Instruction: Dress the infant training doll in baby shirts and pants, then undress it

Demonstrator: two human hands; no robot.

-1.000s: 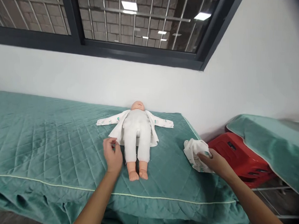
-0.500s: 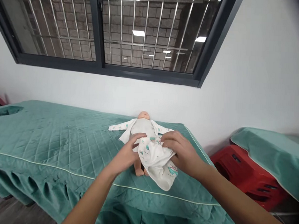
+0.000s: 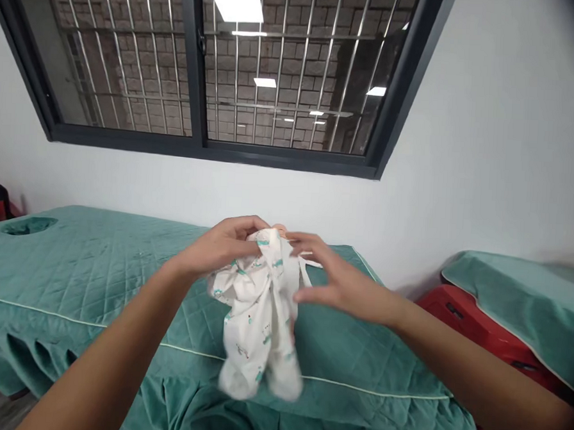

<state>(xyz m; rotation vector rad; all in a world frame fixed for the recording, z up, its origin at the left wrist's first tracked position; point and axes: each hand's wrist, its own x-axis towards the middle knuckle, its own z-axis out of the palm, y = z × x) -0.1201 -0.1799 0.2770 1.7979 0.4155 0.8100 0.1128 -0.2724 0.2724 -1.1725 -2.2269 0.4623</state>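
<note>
White baby pants (image 3: 249, 328) with small green and red prints hang down in front of me, their two legs blurred at the bottom. My left hand (image 3: 225, 244) grips them near the waistband. Just to the right, my right hand (image 3: 329, 278) is open, thumb and fingers apart, close to the top of the pants. Behind the cloth lies a baby doll (image 3: 280, 228) on the green bed; only a bit of its head and part of its white top (image 3: 308, 267) show, the remainder hidden.
A green quilted cover (image 3: 121, 264) drapes the bed, which has a face hole (image 3: 29, 226) at the far left. Red plastic stools (image 3: 474, 321) stand at the right beneath another green cover (image 3: 528, 292). Behind the bed is a white wall with a barred window (image 3: 290, 159).
The bunched pants have been raised and now hang unfolded, covering most of the doll. My left hand has taken hold of them; my right hand has opened off them.
</note>
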